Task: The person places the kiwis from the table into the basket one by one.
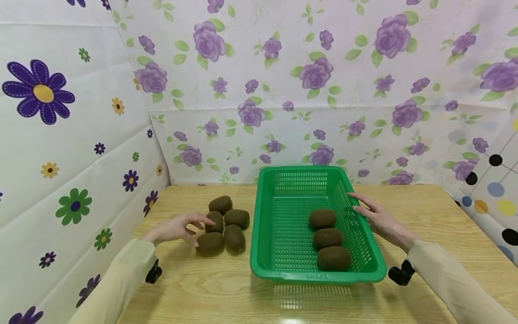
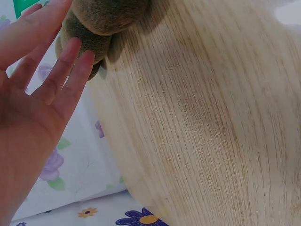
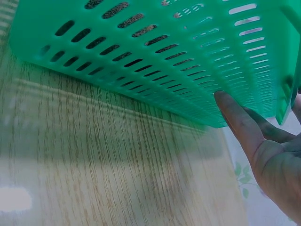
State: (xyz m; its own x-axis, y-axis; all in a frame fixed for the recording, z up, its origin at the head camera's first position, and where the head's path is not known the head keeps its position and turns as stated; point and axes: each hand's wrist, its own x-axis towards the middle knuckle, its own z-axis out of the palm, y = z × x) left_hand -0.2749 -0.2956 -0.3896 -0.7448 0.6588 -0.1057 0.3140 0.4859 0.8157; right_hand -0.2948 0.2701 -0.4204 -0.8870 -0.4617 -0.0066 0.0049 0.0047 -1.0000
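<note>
My left hand [image 1: 178, 228] reaches over a cluster of several brown fuzzy kiwis on the table, left of the basket. Its fingers are spread and fairly straight. A fingertip overlaps the left-middle kiwi [image 1: 214, 222], and the thumb tip is right at the front-left kiwi [image 1: 210, 243]. In the left wrist view, the palm and fingers [image 2: 61, 80] show beside a kiwi [image 2: 110, 16]. My right hand [image 1: 382, 219] grips the right rim of the green plastic basket [image 1: 257, 229], with fingers also against its slotted outer wall [image 3: 155, 61]. Three kiwis [image 1: 328, 239] lie in a row inside the basket, toward its right side.
The wooden table [image 1: 194, 292] reaches back to a flowered cloth [image 1: 259, 90] hanging behind it. Another flowered cloth [image 1: 81, 148] hangs along the left side, and a dotted one [image 1: 493, 193] stands at the right.
</note>
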